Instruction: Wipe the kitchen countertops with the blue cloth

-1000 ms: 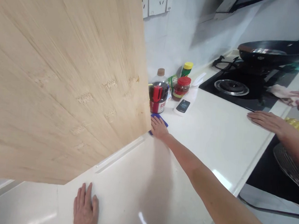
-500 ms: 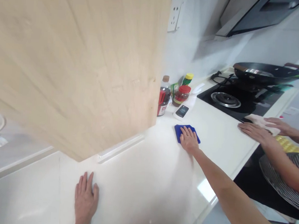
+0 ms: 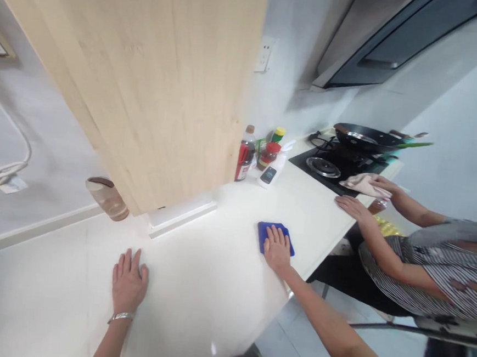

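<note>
My right hand (image 3: 277,251) holds a folded blue cloth (image 3: 263,231) against the white countertop (image 3: 197,285), its fingers laid out over the fabric. On the left, my left hand (image 3: 129,286) rests palm down on the counter, fingers spread, with nothing in it. A silver band circles that wrist. Beyond the cloth stand a white spray bottle (image 3: 272,173) with a dark label, a red-lidded jar (image 3: 268,154), a dark sauce bottle (image 3: 246,156) and a yellow-capped container (image 3: 278,135).
A wooden cabinet (image 3: 155,84) hangs close above the counter. Behind it stands a clear cup (image 3: 108,198). On the right, a person in a striped top (image 3: 417,264) holds a pale cloth (image 3: 364,184) at the black stove (image 3: 306,160). A wok (image 3: 368,138) sits on the far burner.
My right hand has drawn the blue cloth nearer to me across the counter. The view has shifted, showing the cup and more of the other person, whose pale cloth is now over the stove's edge.
</note>
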{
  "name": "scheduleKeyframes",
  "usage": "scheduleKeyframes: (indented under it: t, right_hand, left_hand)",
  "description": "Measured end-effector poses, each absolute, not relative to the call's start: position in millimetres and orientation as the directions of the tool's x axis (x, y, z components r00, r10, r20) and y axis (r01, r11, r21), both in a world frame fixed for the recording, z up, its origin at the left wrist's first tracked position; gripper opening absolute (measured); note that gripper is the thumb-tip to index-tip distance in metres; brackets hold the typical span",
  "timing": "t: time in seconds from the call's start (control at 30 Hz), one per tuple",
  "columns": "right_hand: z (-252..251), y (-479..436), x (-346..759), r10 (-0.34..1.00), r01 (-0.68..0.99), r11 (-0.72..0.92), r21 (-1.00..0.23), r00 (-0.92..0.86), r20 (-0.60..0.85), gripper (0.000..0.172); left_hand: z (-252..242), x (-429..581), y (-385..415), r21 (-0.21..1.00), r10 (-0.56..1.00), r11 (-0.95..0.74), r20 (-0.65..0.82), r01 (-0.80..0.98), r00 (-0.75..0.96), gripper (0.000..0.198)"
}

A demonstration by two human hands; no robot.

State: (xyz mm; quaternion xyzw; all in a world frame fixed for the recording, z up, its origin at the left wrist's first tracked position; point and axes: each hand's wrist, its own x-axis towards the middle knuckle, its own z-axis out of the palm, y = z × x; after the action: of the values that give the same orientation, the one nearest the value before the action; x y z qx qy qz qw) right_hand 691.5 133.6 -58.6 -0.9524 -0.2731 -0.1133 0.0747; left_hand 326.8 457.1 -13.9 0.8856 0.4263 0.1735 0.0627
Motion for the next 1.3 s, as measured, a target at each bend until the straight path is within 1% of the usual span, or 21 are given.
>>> scheduleKeyframes:
  t: [0.1, 0.33, 0.43, 0.53, 0.67, 0.8, 0.9, 1.1, 1.3]
  right_hand:
    - [-50, 135, 649, 0.54, 0.573, -0.816, -0.079, 0.803, 0.25, 0.058]
    - [-31, 144, 551, 0.629, 0.665, -0.729, -0.163, 0.744, 0.227, 0.055]
    - [-27, 141, 508, 0.701, 0.733, -0.65, -0.2, 0.68, 0.213, 0.057]
    - [-21, 127, 477, 0.786, 0.813, -0.535, -0.231, 0.579, 0.216, 0.062]
    - [-10, 103, 468, 0.87, 0.874, -0.39, -0.29, 0.453, 0.194, 0.062]
    - [-5, 85, 492, 0.901, 0.887, -0.317, -0.335, 0.392, 0.185, 0.059]
    - [-9, 73, 524, 0.883, 0.885, -0.347, -0.31, 0.419, 0.21, 0.058]
    - [-21, 46, 604, 0.786, 0.831, -0.522, -0.192, 0.556, 0.27, 0.056]
    - [-35, 31, 685, 0.683, 0.726, -0.682, -0.089, 0.675, 0.28, 0.055]
  left_hand:
    - [-11, 327, 456, 0.267, 0.773, -0.634, 0.242, 0.726, 0.586, 0.058]
    - [-4, 331, 456, 0.292, 0.786, -0.618, 0.206, 0.73, 0.583, 0.059]
    - [-2, 332, 457, 0.302, 0.798, -0.601, 0.178, 0.74, 0.576, 0.061]
    - [-1, 333, 458, 0.308, 0.803, -0.593, 0.157, 0.744, 0.575, 0.065]
    - [-1, 332, 459, 0.306, 0.799, -0.597, 0.146, 0.741, 0.583, 0.068]
    - [-2, 332, 460, 0.306, 0.802, -0.593, 0.145, 0.745, 0.579, 0.07]
    - [-3, 332, 462, 0.308, 0.806, -0.586, 0.133, 0.749, 0.576, 0.071]
    - [-5, 333, 469, 0.283, 0.803, -0.589, 0.091, 0.758, 0.59, 0.076]
    - [-4, 334, 468, 0.266, 0.806, -0.588, 0.12, 0.763, 0.579, 0.077]
